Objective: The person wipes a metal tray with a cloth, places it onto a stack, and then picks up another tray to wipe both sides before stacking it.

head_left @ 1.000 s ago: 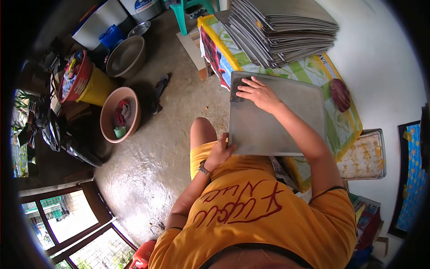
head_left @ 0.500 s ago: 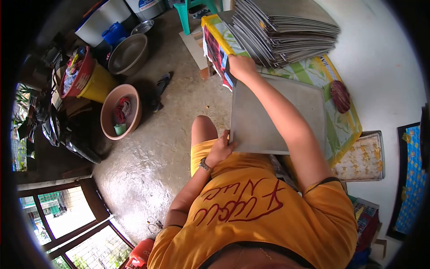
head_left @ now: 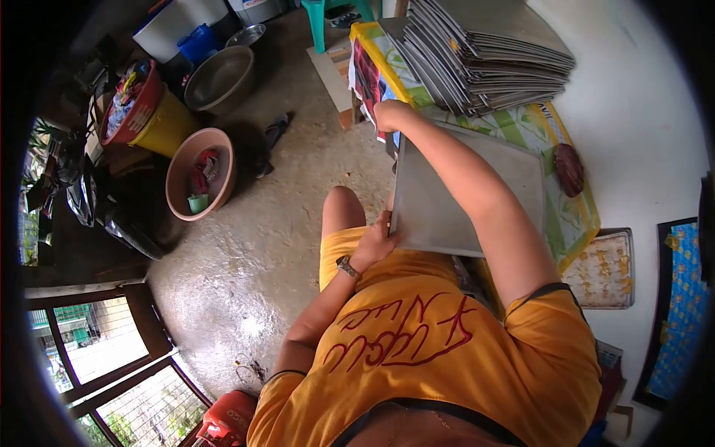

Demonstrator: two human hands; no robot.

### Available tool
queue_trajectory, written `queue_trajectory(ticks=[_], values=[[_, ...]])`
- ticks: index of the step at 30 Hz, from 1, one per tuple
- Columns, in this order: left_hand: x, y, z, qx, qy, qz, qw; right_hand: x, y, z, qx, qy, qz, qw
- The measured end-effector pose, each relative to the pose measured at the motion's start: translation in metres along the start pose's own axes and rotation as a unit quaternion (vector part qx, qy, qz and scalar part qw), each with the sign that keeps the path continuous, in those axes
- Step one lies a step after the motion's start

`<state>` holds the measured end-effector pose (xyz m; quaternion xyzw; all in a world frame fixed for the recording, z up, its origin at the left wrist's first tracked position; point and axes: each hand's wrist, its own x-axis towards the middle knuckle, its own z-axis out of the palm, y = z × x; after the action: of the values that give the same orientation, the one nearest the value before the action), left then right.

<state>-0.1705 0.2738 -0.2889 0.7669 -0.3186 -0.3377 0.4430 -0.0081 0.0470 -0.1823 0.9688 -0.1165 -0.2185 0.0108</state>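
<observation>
A flat grey metal tray (head_left: 454,208) lies partly over my lap and partly on the table's patterned plastic cover. My left hand (head_left: 378,242), with a watch on the wrist, grips the tray's near left edge, thumb on top. My right hand (head_left: 395,117) is curled at the tray's far left corner, its forearm crossing above the tray. Its fingers are bent down out of sight, so what they hold is hidden. Just beyond stands a tall stack of similar thin trays (head_left: 491,63). A dark red lump (head_left: 570,170) sits on the cover to the right.
The yellow-edged table cover (head_left: 577,223) runs along a white wall. A crusted tray (head_left: 607,270) is at the right. On the floor to the left are a pink basin (head_left: 177,177), a grey basin (head_left: 195,93), a yellow tub (head_left: 165,127) and slippers (head_left: 275,130). A green stool (head_left: 319,30) stands behind.
My right hand has drawn slightly nearer along the tray's far left corner, its fingers now curled lower. The left hand keeps its hold on the near edge. The whole view has shifted slightly.
</observation>
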Motion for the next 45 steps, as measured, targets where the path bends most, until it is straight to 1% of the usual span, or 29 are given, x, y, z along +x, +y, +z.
queue_trajectory(ticks=[1, 2, 3, 5, 6, 7, 9, 10, 12, 13, 14, 15, 17, 19, 20, 22, 23, 25, 27, 30, 33, 36, 39, 40, 43, 45], values=[[0.0, 0.002, -0.001, 0.001, -0.012, -0.025, 1.0, -0.004, 0.001, -0.006, 0.042, 0.013, 0.004, 0.999], [0.0, 0.001, -0.001, 0.0, -0.011, -0.021, 1.0, -0.008, 0.001, -0.009, 0.083, 0.026, 0.007, 0.996], [0.0, 0.001, 0.0, -0.002, -0.009, -0.018, 1.0, -0.013, 0.001, -0.006, 0.124, 0.107, -0.016, 0.986], [-0.001, 0.001, -0.001, -0.01, -0.004, -0.004, 1.0, -0.021, 0.005, 0.005, 0.203, 0.266, -0.064, 0.94], [-0.002, 0.002, -0.002, -0.017, -0.001, 0.006, 1.0, -0.02, 0.004, 0.01, 0.232, 0.311, -0.086, 0.918], [-0.002, 0.003, -0.002, -0.024, 0.001, 0.017, 1.0, -0.02, 0.005, 0.015, 0.241, 0.317, -0.068, 0.915], [-0.002, 0.001, -0.001, -0.016, 0.001, 0.016, 1.0, -0.048, -0.007, 0.013, 0.257, 0.33, -0.032, 0.908], [-0.001, 0.0, 0.0, -0.012, -0.001, 0.01, 1.0, -0.052, -0.006, 0.027, 0.246, 0.351, -0.07, 0.901], [-0.001, 0.003, -0.001, -0.004, -0.008, -0.007, 1.0, -0.033, 0.011, 0.074, 0.203, 0.323, -0.101, 0.919], [-0.002, 0.005, -0.002, 0.001, -0.013, -0.018, 1.0, -0.028, 0.016, 0.088, 0.182, 0.309, -0.115, 0.926], [-0.003, 0.004, -0.003, -0.004, -0.011, -0.007, 1.0, -0.033, 0.013, 0.086, 0.184, 0.298, -0.075, 0.934], [-0.002, 0.005, -0.003, -0.01, -0.007, 0.006, 1.0, -0.035, 0.012, 0.08, 0.193, 0.315, -0.068, 0.927], [-0.003, 0.007, -0.002, -0.015, -0.01, -0.001, 1.0, -0.041, 0.01, 0.08, 0.213, 0.336, -0.052, 0.916], [-0.004, 0.013, -0.005, -0.003, -0.025, -0.034, 0.999, -0.043, 0.011, 0.083, 0.221, 0.329, -0.048, 0.917], [-0.002, 0.011, -0.006, -0.005, -0.015, -0.02, 1.0, -0.042, 0.011, 0.076, 0.224, 0.332, -0.046, 0.915], [-0.002, 0.004, 0.001, -0.018, 0.007, 0.002, 1.0, -0.043, 0.012, 0.065, 0.254, 0.383, 0.003, 0.888], [-0.003, 0.005, 0.001, -0.015, 0.005, 0.0, 1.0, -0.048, 0.011, 0.059, 0.269, 0.404, 0.026, 0.874], [-0.005, 0.008, -0.002, -0.008, 0.003, -0.008, 1.0, -0.054, 0.027, 0.047, 0.317, 0.344, 0.08, 0.88], [-0.004, 0.006, -0.002, -0.012, -0.003, -0.007, 1.0, -0.05, 0.054, 0.061, 0.299, 0.399, 0.091, 0.862], [-0.001, 0.004, 0.0, -0.032, -0.004, -0.004, 0.999, -0.053, 0.082, 0.073, 0.389, 0.277, 0.145, 0.866], [0.0, 0.003, 0.001, -0.035, -0.006, -0.004, 0.999, -0.062, 0.078, 0.079, 0.37, 0.219, 0.194, 0.882], [-0.001, 0.003, 0.0, -0.028, -0.008, -0.003, 1.0, -0.065, 0.067, 0.074, 0.35, 0.223, 0.175, 0.893], [-0.001, 0.006, -0.002, -0.026, -0.017, -0.011, 0.999, -0.063, 0.049, 0.066, 0.374, 0.112, 0.143, 0.909], [-0.001, 0.006, -0.001, -0.026, -0.016, -0.01, 0.999, -0.06, 0.04, 0.067, 0.422, 0.074, 0.16, 0.889], [-0.001, 0.003, 0.002, -0.023, 0.005, 0.011, 1.0, -0.056, 0.024, 0.065, 0.468, 0.163, 0.14, 0.857], [0.002, -0.008, 0.006, -0.018, 0.029, 0.049, 0.998, -0.065, 0.015, 0.047, 0.474, 0.305, 0.091, 0.821]])
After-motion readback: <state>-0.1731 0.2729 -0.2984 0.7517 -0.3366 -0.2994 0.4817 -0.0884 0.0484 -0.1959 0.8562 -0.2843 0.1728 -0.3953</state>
